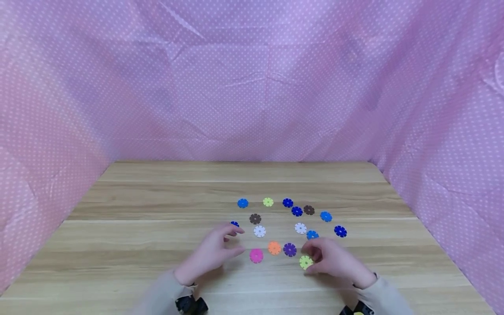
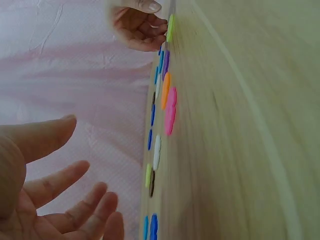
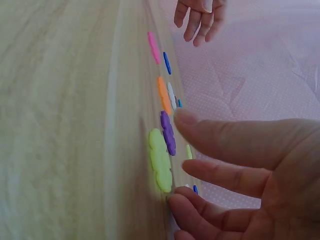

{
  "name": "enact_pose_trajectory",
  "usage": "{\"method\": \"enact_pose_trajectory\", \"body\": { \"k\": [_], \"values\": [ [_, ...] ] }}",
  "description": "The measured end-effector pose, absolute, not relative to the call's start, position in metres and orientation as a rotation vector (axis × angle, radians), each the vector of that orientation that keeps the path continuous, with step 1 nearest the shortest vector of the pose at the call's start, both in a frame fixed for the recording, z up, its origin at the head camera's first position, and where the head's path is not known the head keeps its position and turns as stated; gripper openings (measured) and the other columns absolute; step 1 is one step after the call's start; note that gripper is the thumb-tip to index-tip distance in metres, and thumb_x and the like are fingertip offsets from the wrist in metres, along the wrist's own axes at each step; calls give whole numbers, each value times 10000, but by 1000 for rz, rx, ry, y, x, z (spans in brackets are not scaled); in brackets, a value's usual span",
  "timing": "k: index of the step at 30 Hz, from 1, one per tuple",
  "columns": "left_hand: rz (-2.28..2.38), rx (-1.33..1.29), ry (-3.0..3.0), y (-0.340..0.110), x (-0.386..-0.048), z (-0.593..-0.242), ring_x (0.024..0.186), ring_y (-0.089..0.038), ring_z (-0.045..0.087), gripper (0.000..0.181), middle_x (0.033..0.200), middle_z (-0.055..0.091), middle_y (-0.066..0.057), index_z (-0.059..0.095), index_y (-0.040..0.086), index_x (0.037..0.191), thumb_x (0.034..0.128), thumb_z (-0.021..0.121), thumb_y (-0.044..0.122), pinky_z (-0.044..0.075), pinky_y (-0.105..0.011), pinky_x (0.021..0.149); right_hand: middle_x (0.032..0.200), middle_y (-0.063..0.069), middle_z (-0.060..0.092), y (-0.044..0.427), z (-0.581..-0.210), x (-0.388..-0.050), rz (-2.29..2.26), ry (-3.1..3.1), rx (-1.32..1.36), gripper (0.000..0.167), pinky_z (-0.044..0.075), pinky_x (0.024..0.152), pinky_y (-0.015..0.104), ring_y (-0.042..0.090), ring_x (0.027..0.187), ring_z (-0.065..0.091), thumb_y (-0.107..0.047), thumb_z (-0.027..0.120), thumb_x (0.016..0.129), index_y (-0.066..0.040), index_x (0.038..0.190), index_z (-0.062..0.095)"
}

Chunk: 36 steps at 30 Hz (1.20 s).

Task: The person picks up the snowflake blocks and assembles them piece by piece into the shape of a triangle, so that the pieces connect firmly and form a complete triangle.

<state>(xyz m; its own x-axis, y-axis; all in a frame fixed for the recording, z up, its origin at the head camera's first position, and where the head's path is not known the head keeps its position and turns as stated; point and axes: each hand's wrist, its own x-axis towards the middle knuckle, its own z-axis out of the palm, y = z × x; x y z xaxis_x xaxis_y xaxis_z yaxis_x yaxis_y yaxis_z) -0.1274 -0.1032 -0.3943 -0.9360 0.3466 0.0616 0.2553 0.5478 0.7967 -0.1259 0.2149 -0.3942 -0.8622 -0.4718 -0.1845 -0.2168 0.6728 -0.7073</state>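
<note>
The right hand [image 1: 334,261], thumb and fingers apart, is just beside the nearer yellow-green disc [image 1: 305,262], which lies flat on the wooden surface [image 1: 130,262]. The left hand [image 1: 211,250], its fingers parted, is near the pink disc [image 1: 256,256].

The wood-grain table [image 1: 118,249] bears, loosely scattered, a pink disc [image 1: 256,256], an orange disc [image 1: 274,248] and a purple disc [image 1: 289,250] near each other, plus white discs [image 1: 259,231], brown discs [image 1: 255,218], yellow-green discs [image 1: 268,202], light-blue discs [image 1: 243,203] and dark-blue discs [image 1: 340,231], all notched
</note>
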Motion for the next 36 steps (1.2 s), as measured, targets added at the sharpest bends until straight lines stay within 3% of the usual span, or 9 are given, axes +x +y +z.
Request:
{"method": "enact_pose_trajectory", "body": {
  "k": [8, 15, 20, 28, 36],
  "values": [
    [1122, 655, 2547, -81, -134, -400, 1041, -237, 570, 416, 1128, 615, -42, 643, 79, 1127, 790, 762, 291, 479, -435, 901, 827, 7, 572, 212, -397, -125, -964, 2551, -504, 336, 460, 628, 208, 162, 751, 521, -51, 810, 665, -50, 965, 659],
    [1027, 727, 2495, -66, -138, -403, 977, -134, 599, 414, 1054, 631, 1, 640, 75, 1142, 776, 766, 222, 497, -306, 889, 804, -15, 564, 210, -398, -126, -918, 2592, -545, 266, 444, 622, 206, 122, 723, 505, -77, 788, 692, -80, 918, 647],
    [933, 748, 2519, -57, -141, -401, 886, -54, 557, 326, 988, 620, 48, 676, 97, 1061, 755, 780, 143, 483, -217, 807, 784, -16, 548, 209, -398, -127, -902, 2620, -531, 263, 431, 603, 209, 119, 704, 486, -66, 791, 684, -86, 898, 639],
    [823, 773, 2584, -51, -142, -395, 750, -47, 472, 162, 843, 564, 61, 658, 102, 871, 752, 751, 42, 427, -177, 683, 772, -18, 540, 207, -398, -129, -926, 2619, -522, 278, 423, 595, 214, 135, 700, 485, -63, 800, 673, -111, 849, 589],
    [820, 705, 2580, -54, -139, -396, 691, -58, 449, 238, 776, 510, 79, 592, 137, 817, 718, 797, 70, 405, -189, 633, 807, -20, 570, 210, -401, -131, -973, 2543, -568, 232, 430, 614, 216, 131, 721, 496, -63, 771, 721, -114, 866, 598]
  ]
}}
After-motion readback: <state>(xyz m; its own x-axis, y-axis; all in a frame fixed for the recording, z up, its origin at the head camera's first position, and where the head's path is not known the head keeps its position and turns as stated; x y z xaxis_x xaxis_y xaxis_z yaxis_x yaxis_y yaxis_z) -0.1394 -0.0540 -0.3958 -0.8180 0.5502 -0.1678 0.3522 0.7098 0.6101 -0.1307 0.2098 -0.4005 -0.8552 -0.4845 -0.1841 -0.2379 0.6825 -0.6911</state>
